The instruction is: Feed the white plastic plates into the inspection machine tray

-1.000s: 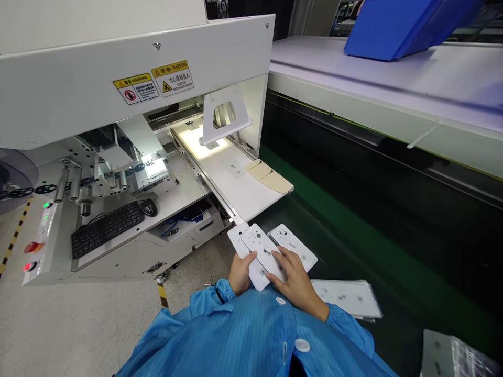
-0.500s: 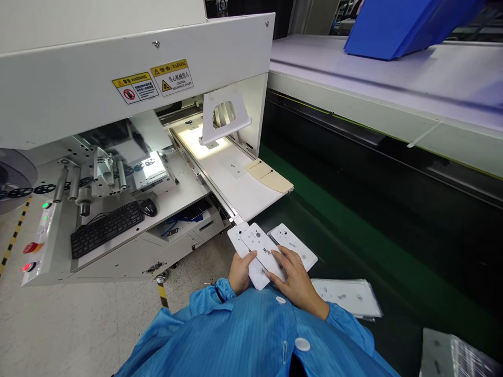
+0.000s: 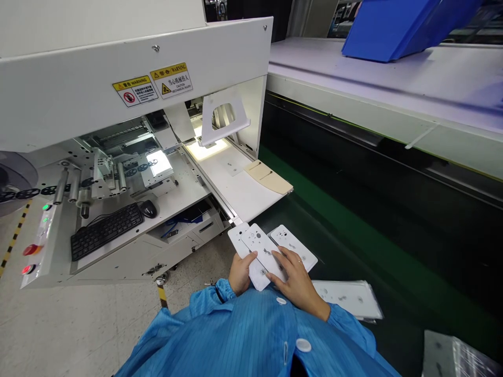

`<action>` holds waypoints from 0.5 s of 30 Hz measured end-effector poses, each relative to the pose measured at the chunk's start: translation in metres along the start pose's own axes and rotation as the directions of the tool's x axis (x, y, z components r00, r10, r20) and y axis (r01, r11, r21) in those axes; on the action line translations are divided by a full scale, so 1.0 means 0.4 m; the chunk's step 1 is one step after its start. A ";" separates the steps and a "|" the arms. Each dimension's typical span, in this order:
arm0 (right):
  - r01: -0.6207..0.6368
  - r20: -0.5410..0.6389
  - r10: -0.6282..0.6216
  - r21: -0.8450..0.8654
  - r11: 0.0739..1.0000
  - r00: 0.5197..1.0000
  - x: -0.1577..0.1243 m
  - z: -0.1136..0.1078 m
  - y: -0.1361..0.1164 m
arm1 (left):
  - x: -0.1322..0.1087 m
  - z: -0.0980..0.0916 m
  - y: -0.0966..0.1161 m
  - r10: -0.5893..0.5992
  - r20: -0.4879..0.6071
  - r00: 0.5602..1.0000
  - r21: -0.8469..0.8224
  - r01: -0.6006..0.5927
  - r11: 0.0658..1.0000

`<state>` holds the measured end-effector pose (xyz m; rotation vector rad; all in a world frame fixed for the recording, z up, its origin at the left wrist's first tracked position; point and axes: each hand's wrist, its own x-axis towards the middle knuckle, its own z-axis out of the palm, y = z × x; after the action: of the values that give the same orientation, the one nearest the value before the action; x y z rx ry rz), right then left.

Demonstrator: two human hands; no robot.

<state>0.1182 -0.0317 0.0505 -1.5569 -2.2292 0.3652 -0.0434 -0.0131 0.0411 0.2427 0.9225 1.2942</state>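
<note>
In the head view, my left hand (image 3: pixel 240 272) is closed on a white phone back panel (image 3: pixel 238 233) with small holes at its top end, thumb on the front. My right hand (image 3: pixel 295 277) grips a second white phone back panel (image 3: pixel 257 242), which overlaps the first one at a slant. This panel carries dark printed marks and several round holes. Just beyond my right fingers, more panels (image 3: pixel 301 247) lie on the dark green surface. Another stack of white panels (image 3: pixel 346 296) rests beside my right forearm.
Ahead stands a white machine (image 3: pixel 133 47) with a lit flat bed (image 3: pixel 236 193) and a beige plate (image 3: pixel 269 177). At left are a keyboard (image 3: pixel 108 230), a mouse (image 3: pixel 148 209) and a red button (image 3: pixel 30 250). A blue bin (image 3: pixel 387 31) sits on the shelf; a plastic-wrapped pack (image 3: pixel 456 356) lies lower right.
Inside the machine, a white part has moved right, over the lit bed's left side. Both hands and their panels stay almost still. The view has shifted slightly.
</note>
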 end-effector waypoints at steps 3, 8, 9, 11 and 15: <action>0.005 -0.009 -0.005 0.004 1.000 1.000 0.001 0.001 0.001 | 0.006 -0.005 -0.006 -0.007 0.013 1.000 -0.005 0.007 1.000; 0.007 -0.005 -0.007 0.004 1.000 1.000 0.004 0.002 0.003 | 0.012 -0.010 -0.012 -0.001 0.015 1.000 -0.010 0.001 1.000; 0.007 0.000 -0.007 0.003 1.000 1.000 0.004 0.002 0.003 | 0.013 -0.009 -0.012 0.000 0.016 1.000 -0.009 0.000 1.000; 0.007 0.007 -0.007 0.006 1.000 1.000 0.005 0.001 0.004 | 0.013 -0.007 -0.011 -0.002 0.010 1.000 -0.003 0.002 1.000; 0.002 0.019 -0.002 0.006 1.000 1.000 0.008 0.001 0.004 | 0.012 -0.004 -0.009 -0.007 -0.013 1.000 -0.007 0.007 1.000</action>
<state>0.1185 -0.0282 0.0501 -1.5544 -2.2420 0.3869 -0.0418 -0.0102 0.0356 0.2252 0.9288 1.2934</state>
